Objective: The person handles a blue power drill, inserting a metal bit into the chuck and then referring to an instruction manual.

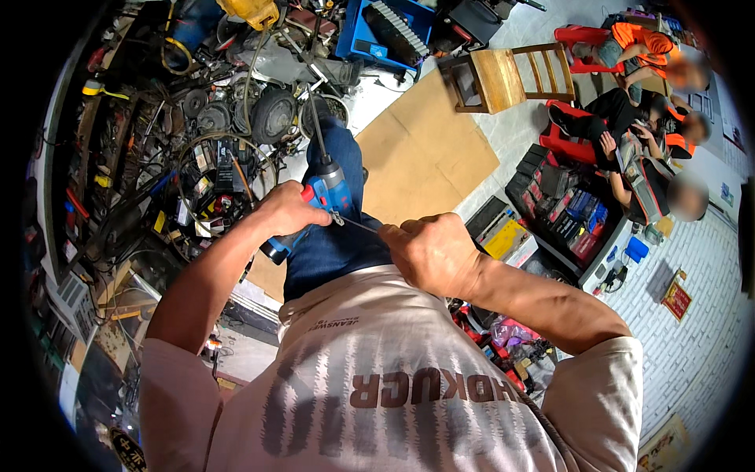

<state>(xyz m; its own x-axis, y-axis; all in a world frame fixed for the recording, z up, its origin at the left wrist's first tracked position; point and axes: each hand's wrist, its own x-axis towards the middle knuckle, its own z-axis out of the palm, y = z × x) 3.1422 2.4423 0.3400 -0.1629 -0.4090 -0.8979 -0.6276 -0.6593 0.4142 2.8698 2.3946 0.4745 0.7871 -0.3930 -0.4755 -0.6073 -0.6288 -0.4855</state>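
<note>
My left hand (287, 209) is wrapped round the grip of a blue cordless drill (334, 195) with red trim, held above my jeans. A long thin bit (316, 122) points away from its chuck. On the near side of the drill body sits a small metal clip (336, 218), beside my left thumb. My right hand (435, 250) is closed in a fist around a tool with a thin metal shaft (360, 226). The shaft's tip is at or close to the clip; I cannot tell if they touch. My fist hides the tool's handle.
Tools, wheels (274, 116) and metal parts crowd the left. Cardboard (425, 149) lies ahead, with a blue crate (377, 55) and wooden chair (497, 81) beyond. Boxes of batteries (562, 208) stand at right. Several people sit on red stools (568, 144) at far right.
</note>
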